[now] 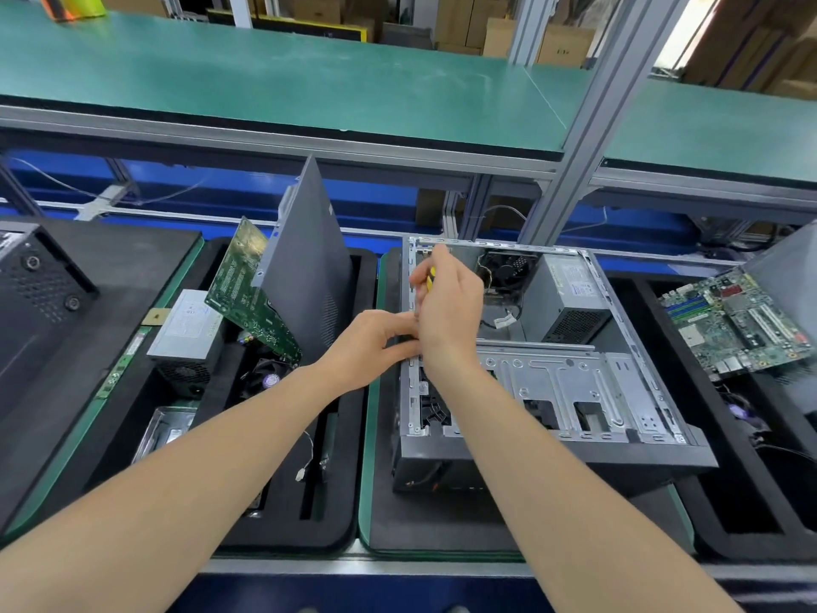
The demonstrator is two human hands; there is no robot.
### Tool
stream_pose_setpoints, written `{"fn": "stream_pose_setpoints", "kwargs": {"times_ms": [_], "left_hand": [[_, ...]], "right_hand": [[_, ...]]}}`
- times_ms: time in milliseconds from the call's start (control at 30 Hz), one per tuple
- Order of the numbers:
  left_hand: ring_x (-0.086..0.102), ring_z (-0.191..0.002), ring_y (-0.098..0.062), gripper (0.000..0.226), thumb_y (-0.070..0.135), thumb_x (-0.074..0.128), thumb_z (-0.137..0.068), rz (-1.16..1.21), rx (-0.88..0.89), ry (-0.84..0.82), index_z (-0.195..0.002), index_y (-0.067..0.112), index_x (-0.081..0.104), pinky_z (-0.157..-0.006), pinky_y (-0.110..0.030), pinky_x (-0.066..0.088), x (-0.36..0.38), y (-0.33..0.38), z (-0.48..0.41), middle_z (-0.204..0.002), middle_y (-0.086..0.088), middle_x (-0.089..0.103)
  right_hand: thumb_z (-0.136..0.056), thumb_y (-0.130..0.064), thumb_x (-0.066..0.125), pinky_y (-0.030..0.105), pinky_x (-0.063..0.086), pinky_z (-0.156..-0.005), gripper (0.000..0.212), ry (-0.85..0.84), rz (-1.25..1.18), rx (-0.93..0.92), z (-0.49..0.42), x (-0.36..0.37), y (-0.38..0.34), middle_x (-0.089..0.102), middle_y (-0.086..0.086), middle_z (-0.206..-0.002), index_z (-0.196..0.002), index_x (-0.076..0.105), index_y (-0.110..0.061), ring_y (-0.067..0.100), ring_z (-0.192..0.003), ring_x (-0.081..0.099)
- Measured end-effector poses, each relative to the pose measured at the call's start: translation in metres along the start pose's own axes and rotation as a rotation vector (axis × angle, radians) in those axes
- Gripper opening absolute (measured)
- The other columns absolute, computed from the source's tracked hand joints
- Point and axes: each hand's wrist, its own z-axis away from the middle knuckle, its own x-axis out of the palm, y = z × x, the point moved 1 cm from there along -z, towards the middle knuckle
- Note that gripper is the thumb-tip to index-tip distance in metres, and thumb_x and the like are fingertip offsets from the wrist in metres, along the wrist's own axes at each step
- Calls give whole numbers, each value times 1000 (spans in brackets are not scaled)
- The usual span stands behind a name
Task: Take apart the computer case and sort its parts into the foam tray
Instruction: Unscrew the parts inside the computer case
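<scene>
An open grey computer case (619,449) lies on its side on a black pad in front of me. Inside it sit a power supply (570,298), a black fan (508,267) and a metal drive cage (557,382). My right hand (451,311) grips a yellow-and-black screwdriver (429,276) upright over the case's left wall. My left hand (376,342) pinches something small at that same edge, just under the right hand; what it pinches is hidden. The black foam tray (345,502) to the left holds a green circuit board (247,298), a side panel (309,267), another power supply (185,334) and a fan (265,378).
A second foam tray (725,502) at the right carries a motherboard (742,320). A dark case (40,285) rests at the far left. A green shelf (265,81) runs above, held by an aluminium post (574,139). The bench's front edge (353,568) is near me.
</scene>
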Motion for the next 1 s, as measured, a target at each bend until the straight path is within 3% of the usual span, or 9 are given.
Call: {"fn": "stream_pose_setpoints", "kwargs": {"times_ms": [67, 133, 267, 333, 467, 667, 833, 933, 1000], "left_hand": [[54, -95, 27, 25, 27, 60, -90, -8, 7, -2, -106, 46, 58, -80, 7, 35, -1, 3, 1, -99, 53, 56], [56, -95, 24, 23, 30, 61, -92, -10, 6, -19, -109, 46, 58, -81, 5, 37, -2, 2, 0, -100, 51, 57], [64, -86, -6, 15, 39, 63, -95, 4, -12, -32, -108, 35, 69, -76, -19, 48, -1, -4, -1, -97, 25, 70], [62, -83, -11, 12, 39, 65, -96, -11, -35, -22, -102, 31, 73, -78, -28, 47, 1, -6, -1, -93, 16, 71], [61, -84, -9, 13, 33, 68, -96, -16, -67, -13, -99, 24, 76, -78, -24, 47, 1, -3, -1, -89, 15, 71], [60, -83, -7, 16, 35, 67, -97, -16, -93, -21, -99, 22, 77, -75, -18, 45, -1, 2, -1, -89, 12, 71], [62, -81, -14, 18, 40, 67, -95, -16, -139, -26, -95, 26, 77, -77, -31, 49, -1, 1, 0, -87, 10, 71], [63, -84, -10, 18, 39, 67, -95, 5, -98, -12, -92, 23, 75, -79, -25, 49, -1, 0, 0, -88, 11, 70], [65, -92, 1, 17, 35, 66, -95, 25, -66, -19, -95, 20, 75, -82, -16, 47, -1, -1, 0, -95, 17, 72]], "right_hand": [[-105, -25, 48, 35, 33, -63, 49, 20, -26, -50, 3, 4, 2, 40, 3, -58, -63, 45, 0, 22, -61, 37], [-101, -25, 50, 33, 30, -59, 50, -31, -69, -70, 0, 4, 3, 35, 8, -57, -61, 40, 4, 23, -58, 32], [-89, -29, 55, 23, 25, -48, 45, -330, -98, -6, -16, -4, 0, 30, -2, -48, -50, 38, -14, 14, -44, 27], [-91, -27, 52, 23, 20, -44, 42, -515, -126, 66, -25, -9, -2, 27, -4, -48, -53, 37, -16, 12, -42, 22], [-96, -19, 40, 32, 8, -48, 45, -811, -163, 174, -43, -19, -2, 21, -4, -48, -52, 36, -20, 15, -45, 11], [-99, -18, 34, 28, 14, -45, 49, -961, -198, 250, -53, -22, -3, 25, -6, -47, -51, 40, -22, 11, -43, 17], [-108, -28, 41, 34, 23, -50, 43, -797, -95, 146, -43, -19, -4, 32, 1, -50, -68, 51, -14, 20, -45, 25], [-111, -35, 45, 33, 48, -58, 47, -465, 8, 30, -29, -18, -5, 56, 10, -61, -75, 63, -10, 23, -55, 54], [-111, -33, 48, 32, 54, -63, 47, -190, 3, -25, -16, -12, -5, 62, 5, -64, -72, 64, -11, 18, -58, 60]]}}
